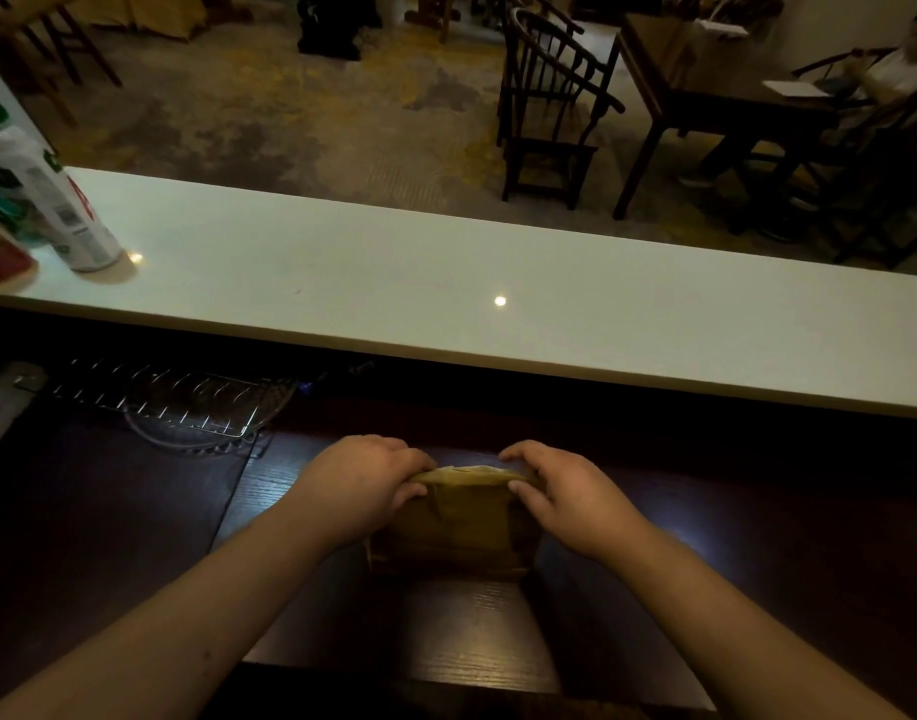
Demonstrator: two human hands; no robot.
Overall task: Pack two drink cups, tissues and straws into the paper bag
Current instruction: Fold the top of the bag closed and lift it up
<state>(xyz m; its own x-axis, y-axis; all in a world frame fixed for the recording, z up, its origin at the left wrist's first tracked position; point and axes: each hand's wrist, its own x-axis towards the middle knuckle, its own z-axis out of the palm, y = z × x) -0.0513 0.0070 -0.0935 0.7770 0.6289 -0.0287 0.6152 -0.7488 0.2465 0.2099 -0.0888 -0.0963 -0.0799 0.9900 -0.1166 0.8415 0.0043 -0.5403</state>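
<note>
Both hands close on the top edge of the paper bag, one at each end. The left hand has its fingers curled over the far side of the rim and its thumb pressed against the near face; the right hand mirrors it, fingers hooked over the rim and thumb on the near side. Between the two grips the mouth of the bag is pinched nearly flat, showing only a thin pale slit along the top.

The bag is brown, matte paper, standing upright, with a soft vertical crease running down its near face just right of the left grip and a folded band along its base. What it holds cannot be told.

Below the grips the bag stands on a dark wood-grained desk. Beyond and left of the left grip, a wire rack lies over a round glass dish in shadow. Farther beyond both grips runs a long white counter, and at its far left end stands a white bottle with a green cap, beside some red and green packaging. Past the counter, well apart from the hands, are a dark wooden chair and a table on a worn floor
</note>
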